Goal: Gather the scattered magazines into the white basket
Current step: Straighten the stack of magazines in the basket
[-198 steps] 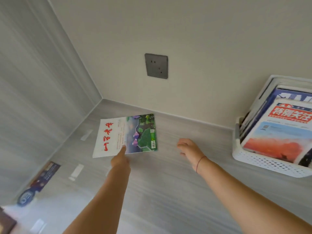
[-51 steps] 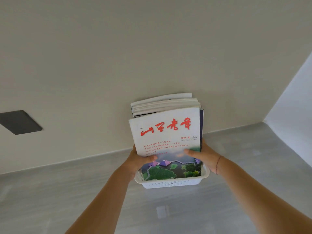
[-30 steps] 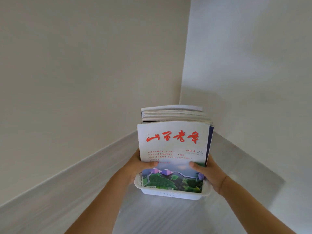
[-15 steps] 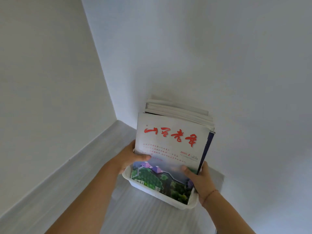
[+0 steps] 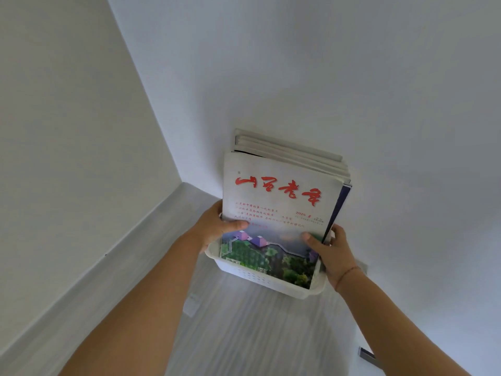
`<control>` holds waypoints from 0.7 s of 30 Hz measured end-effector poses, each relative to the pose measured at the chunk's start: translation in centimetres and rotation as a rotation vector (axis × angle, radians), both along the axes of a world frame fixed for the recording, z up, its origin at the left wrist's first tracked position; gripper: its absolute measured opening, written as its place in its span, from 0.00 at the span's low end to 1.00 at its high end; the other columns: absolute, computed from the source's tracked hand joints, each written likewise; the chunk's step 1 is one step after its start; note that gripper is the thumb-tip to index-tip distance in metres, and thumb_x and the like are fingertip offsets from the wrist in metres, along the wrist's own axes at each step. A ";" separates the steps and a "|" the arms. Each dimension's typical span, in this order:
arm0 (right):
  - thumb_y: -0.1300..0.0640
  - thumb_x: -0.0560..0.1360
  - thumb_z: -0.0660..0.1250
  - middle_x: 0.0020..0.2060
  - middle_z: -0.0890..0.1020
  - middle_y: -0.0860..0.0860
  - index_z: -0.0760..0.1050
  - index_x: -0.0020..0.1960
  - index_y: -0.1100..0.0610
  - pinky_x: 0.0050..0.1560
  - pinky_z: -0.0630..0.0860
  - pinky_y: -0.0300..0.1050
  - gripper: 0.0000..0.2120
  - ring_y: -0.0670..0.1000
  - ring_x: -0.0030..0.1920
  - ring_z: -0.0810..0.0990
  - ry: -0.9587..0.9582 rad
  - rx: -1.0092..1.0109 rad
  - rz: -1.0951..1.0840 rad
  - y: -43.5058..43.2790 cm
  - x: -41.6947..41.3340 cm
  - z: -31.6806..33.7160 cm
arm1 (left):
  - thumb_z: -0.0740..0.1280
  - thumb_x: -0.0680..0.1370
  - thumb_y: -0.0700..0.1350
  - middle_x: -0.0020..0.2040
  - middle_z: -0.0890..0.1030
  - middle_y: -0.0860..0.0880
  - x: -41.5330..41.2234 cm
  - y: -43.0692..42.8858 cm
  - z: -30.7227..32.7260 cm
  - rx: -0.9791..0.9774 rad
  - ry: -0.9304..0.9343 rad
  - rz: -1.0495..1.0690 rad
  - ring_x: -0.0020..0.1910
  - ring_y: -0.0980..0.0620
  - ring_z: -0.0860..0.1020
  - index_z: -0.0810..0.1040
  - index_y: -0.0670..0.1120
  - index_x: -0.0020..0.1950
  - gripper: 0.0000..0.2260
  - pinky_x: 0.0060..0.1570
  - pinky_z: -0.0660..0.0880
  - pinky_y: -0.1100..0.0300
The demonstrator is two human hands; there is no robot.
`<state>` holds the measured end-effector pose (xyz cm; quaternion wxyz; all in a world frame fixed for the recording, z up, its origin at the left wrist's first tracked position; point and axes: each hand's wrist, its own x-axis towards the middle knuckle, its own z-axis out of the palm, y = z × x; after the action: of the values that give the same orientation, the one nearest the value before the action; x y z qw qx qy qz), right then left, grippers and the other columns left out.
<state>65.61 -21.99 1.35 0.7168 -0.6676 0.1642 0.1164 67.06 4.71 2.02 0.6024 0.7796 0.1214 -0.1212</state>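
**Basket status: loaded, gripped at both ends**

1. Readable text. The front magazine (image 5: pixel 279 202) carries a red brush-script title, "山西老年", with "2025 8" printed lower right. The small red lines beneath are too blurred to read. The lower cover shows purple roofs and green trees.

2. Location. That magazine stands upright at the front of the basket (image 5: pixel 260 278), with the other magazines (image 5: pixel 287 153) stacked behind it. The basket is near a corner of two white walls, its back close to the right-hand wall; I cannot tell whether it rests on the grey surface (image 5: pixel 244 327).

3. Grip. My left hand (image 5: pixel 214 229) curls round the basket's left end, thumb lying across the cover. My right hand (image 5: pixel 330 253) curls round the right end, thumb on the cover.

4. Change. 6.6 s ago the front magazine lay flat on the surface, apart from the basket. 1.7 s ago I gripped the basket the same way, against the wall with the grey wall plate.
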 end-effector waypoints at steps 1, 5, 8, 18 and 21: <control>0.60 0.71 0.71 0.55 0.77 0.56 0.61 0.66 0.50 0.40 0.81 0.48 0.29 0.57 0.42 0.80 0.020 0.033 -0.017 -0.4 -0.1 -0.3 | 0.80 0.62 0.47 0.59 0.81 0.51 -0.2 0.1 0.1 0.024 0.006 -0.002 0.58 0.50 0.77 0.70 0.51 0.66 0.35 0.60 0.71 0.49; 0.58 0.76 0.64 0.53 0.79 0.56 0.65 0.68 0.60 0.62 0.73 0.59 0.21 0.57 0.51 0.79 0.096 0.071 -0.034 -1.6 -1.3 -1.6 | 0.74 0.70 0.43 0.60 0.81 0.50 -2.1 1.8 0.3 0.023 0.172 -0.112 0.57 0.50 0.79 0.71 0.50 0.67 0.27 0.63 0.71 0.48; 0.56 0.80 0.55 0.44 0.81 0.54 0.75 0.55 0.61 0.64 0.71 0.56 0.13 0.51 0.45 0.78 0.069 0.115 -0.063 -0.7 -2.4 -1.7 | 0.61 0.80 0.41 0.62 0.79 0.47 -3.6 2.5 -0.7 -0.148 0.232 -0.010 0.60 0.47 0.77 0.69 0.46 0.70 0.18 0.68 0.67 0.46; 0.52 0.81 0.52 0.45 0.80 0.48 0.76 0.56 0.51 0.55 0.75 0.50 0.14 0.50 0.47 0.77 0.051 0.076 -0.283 2.1 -2.4 -2.4 | 0.58 0.81 0.41 0.50 0.85 0.49 -1.1 -0.1 -1.6 -0.199 0.069 0.310 0.48 0.45 0.83 0.78 0.47 0.61 0.13 0.44 0.79 0.51; 0.51 0.81 0.52 0.46 0.80 0.46 0.74 0.56 0.48 0.53 0.75 0.48 0.13 0.49 0.49 0.77 0.056 0.042 -0.334 2.4 -1.7 -2.8 | 0.59 0.80 0.38 0.49 0.85 0.48 0.6 -0.2 -1.6 -0.167 0.039 0.328 0.48 0.45 0.83 0.79 0.46 0.59 0.13 0.46 0.79 0.51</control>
<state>63.92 -19.59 -1.43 0.7350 -0.6124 0.2904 0.0176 67.62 4.49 0.44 0.6740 0.6942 0.2481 -0.0463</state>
